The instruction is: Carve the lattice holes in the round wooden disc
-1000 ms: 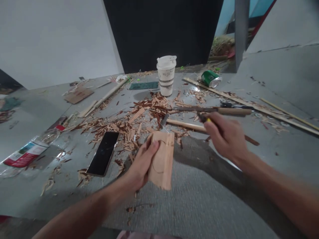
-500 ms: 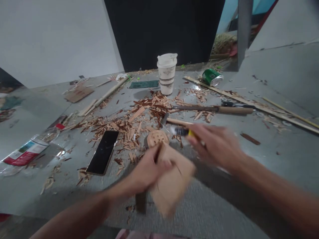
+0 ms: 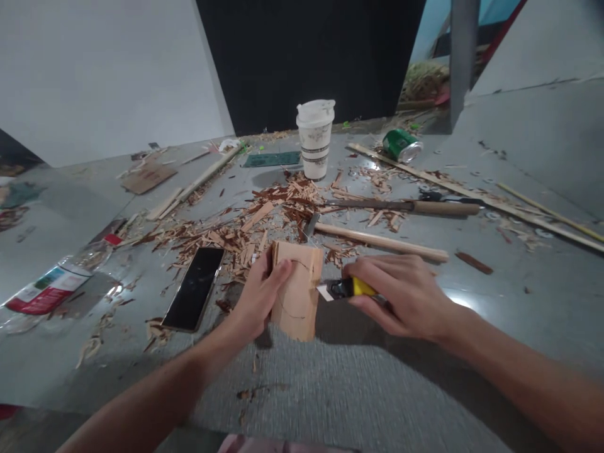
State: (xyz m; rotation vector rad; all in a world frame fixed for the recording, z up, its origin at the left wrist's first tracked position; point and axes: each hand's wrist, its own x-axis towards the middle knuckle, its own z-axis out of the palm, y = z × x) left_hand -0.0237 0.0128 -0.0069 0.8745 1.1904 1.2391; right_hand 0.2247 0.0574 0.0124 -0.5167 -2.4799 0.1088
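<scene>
Left hand (image 3: 257, 294): grip pinching a flat wooden block (image 3: 302, 292), thumb (image 3: 283, 269) on its face near a drawn curved line (image 3: 287, 313). Block's just below frame centre. Right hand (image 3: 403, 292): grip wrapped round yellow-black utility knife (image 3: 346, 288), right of block. Blade (image 3: 325, 292) at block's right edge, can't tell if touching. Smartphone (image 3: 194, 289) lies lower left; lidded cup (image 3: 315, 141) upright, upper centre.

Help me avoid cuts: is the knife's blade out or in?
Out: from the knife in the right hand, a bare blade juts, its tip close to the wood.
</scene>
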